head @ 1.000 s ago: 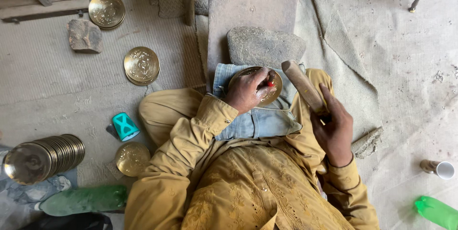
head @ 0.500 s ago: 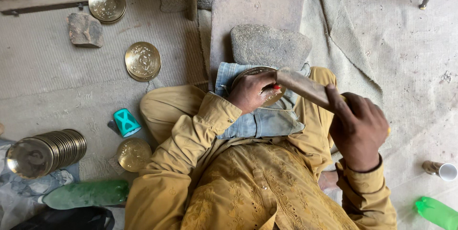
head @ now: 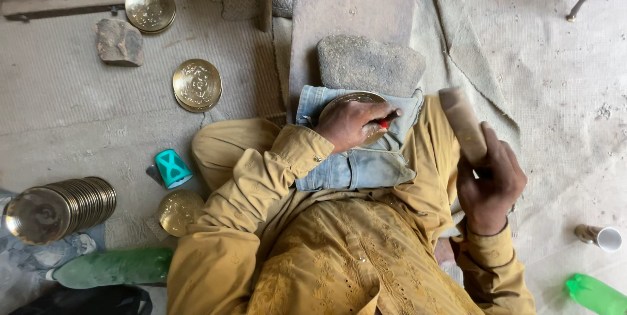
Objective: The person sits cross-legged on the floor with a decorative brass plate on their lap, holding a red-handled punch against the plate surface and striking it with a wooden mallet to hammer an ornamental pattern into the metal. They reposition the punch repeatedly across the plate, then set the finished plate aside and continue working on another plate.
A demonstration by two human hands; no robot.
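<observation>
mallet (head: 462, 125) now raised in right hand (head: 490, 184)

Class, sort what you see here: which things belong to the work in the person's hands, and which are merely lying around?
In use:
left hand pressing a red-tipped tool onto the brass plate
right hand gripping the wooden mallet
denim cloth under the plate
stone block beside it

Lying about:
stack of plates
teal cup
green bottle
rock

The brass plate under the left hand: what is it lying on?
The brass plate lies on folded denim cloth over the lap, with a grey stone just beyond. The left hand covers most of the plate, so its surface is hidden.
</observation>
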